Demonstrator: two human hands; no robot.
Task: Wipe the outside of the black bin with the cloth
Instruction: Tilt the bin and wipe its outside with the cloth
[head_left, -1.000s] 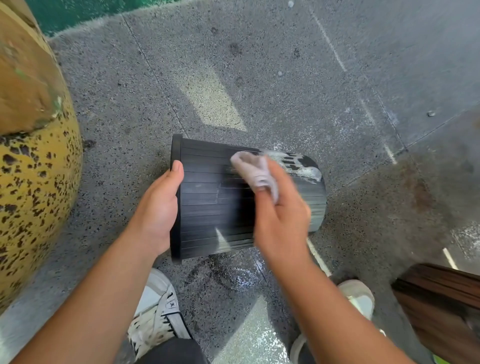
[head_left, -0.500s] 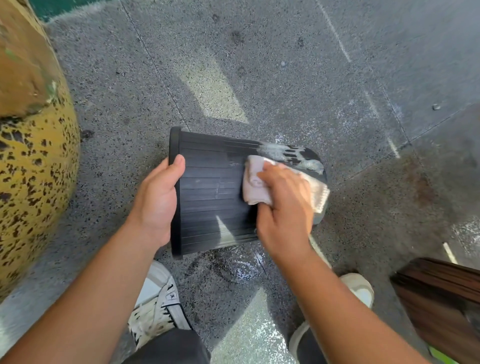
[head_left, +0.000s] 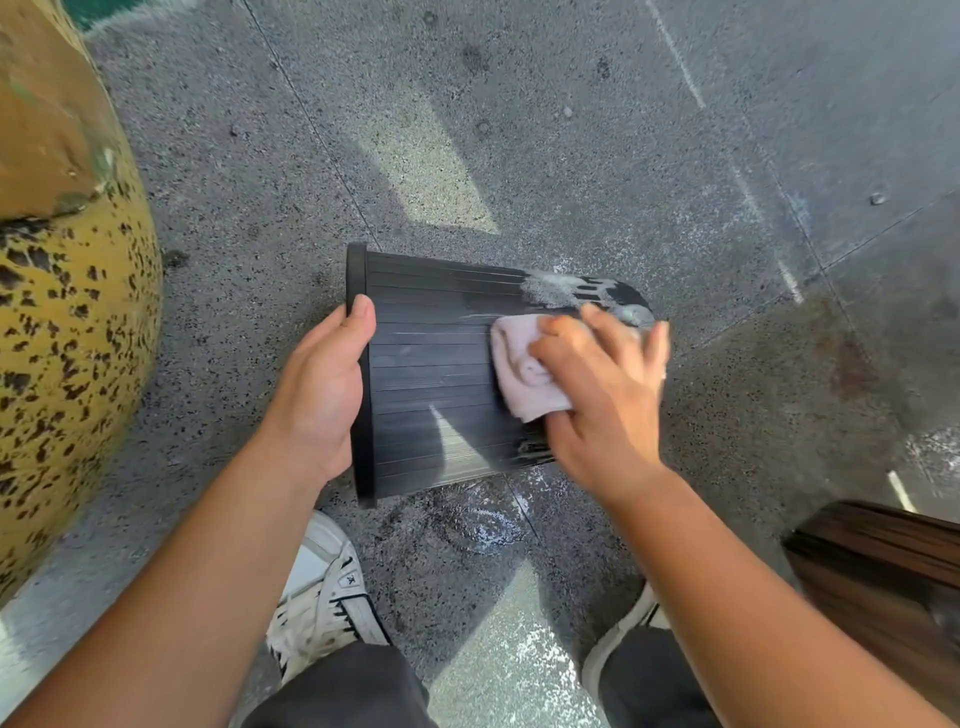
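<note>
The cloth between our spread-fingered right hand and the black bin, left hand clasped round its rim.

The black bin, a round, tapering container with fine ribs running along its wall, is lying on its side on the speckled grey floor. Its thick rim is facing left and its narrower base is pointing right. White foam is clinging to the upper wall near the base, and a pale patch is showing on the lower wall. The cloth, small, pale pinkish-white and bunched, is resting on the wall toward the base end, partly covered by the right hand pressing on it.
</note>
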